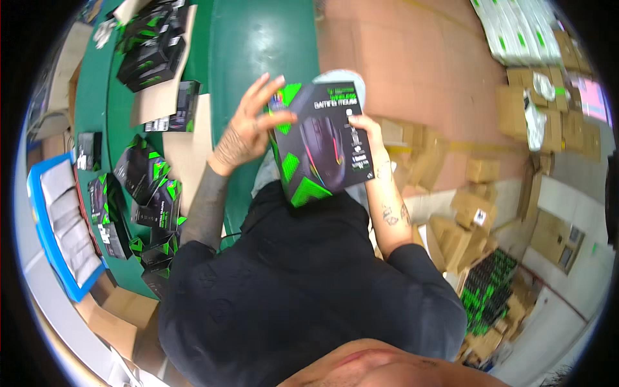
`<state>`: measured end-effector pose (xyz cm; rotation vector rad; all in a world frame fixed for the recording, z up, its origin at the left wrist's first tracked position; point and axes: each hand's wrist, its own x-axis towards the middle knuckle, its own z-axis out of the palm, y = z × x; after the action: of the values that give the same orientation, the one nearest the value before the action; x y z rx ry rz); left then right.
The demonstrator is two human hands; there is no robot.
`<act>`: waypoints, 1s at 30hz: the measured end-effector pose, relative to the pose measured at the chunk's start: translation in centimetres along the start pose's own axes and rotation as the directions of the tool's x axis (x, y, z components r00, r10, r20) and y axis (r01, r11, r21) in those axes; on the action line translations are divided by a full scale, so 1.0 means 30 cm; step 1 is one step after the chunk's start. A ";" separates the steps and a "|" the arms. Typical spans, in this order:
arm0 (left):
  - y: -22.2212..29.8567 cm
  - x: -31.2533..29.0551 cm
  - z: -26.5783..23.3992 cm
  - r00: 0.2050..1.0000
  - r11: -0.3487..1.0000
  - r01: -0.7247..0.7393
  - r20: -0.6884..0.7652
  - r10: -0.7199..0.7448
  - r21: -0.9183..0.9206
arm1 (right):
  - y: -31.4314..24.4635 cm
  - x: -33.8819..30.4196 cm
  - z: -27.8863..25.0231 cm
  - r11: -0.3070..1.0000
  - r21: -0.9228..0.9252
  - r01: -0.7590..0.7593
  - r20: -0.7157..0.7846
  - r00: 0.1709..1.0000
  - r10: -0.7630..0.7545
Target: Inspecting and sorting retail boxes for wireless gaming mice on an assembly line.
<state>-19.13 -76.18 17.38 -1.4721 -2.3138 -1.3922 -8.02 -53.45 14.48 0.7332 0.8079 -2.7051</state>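
The floor (pixel 400 64) is reddish and runs along the far right of the green table (pixel 264 39). The worker, in a black shirt (pixel 303 284), is positioned at the near end of the table, forearms raised over it. Brown cartons (pixel 474 216) lie in a loose heap to the worker's right. Beyond them, at the far right, white packs (pixel 519 32) sit beside more cartons. A stack (pixel 487 290) of black-and-green units stands at the lower right, among the cartons.

At the left edge, I see a blue tray (pixel 78 293) with pale contents. Black-and-green retail boxes (pixel 142 171) occupy the left part of the table, several tilted against one another; a brown board (pixel 187 145) lies beside them.

The mouse box (pixel 322 142) is held in front of the worker's chest, slightly tilted, printed face up. The left hand (pixel 248 126) is at its upper left corner: fingers spread, one digit extended over the face; I cannot tell whether it makes contact. The right hand (pixel 367 129) grasps the right edge, thumb on the face, remaining fingers hidden behind.
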 end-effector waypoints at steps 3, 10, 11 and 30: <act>-0.096 0.027 0.044 0.967 0.909 0.251 0.050 -0.249 -0.332 | 0.005 -0.014 0.002 0.874 -0.292 0.388 0.071 0.920 -0.384; -0.105 0.050 0.216 0.951 0.952 0.259 -0.133 -0.281 -0.162 | 0.116 0.032 0.025 0.426 -0.709 0.563 0.219 0.749 -0.626; -0.120 0.037 0.215 0.940 0.920 0.240 -0.162 -0.300 -0.310 | 0.121 0.031 0.024 0.400 -0.749 0.528 0.205 0.759 -0.618; -0.215 0.008 0.087 0.920 0.293 0.031 -0.088 -0.383 -0.956 | 0.103 0.033 -0.021 0.522 -0.445 0.727 0.290 0.669 -0.684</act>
<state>-23.08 -75.01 11.78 -0.8294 -1.4035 -3.1393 -7.54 -55.70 12.11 0.1421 2.1238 -2.8241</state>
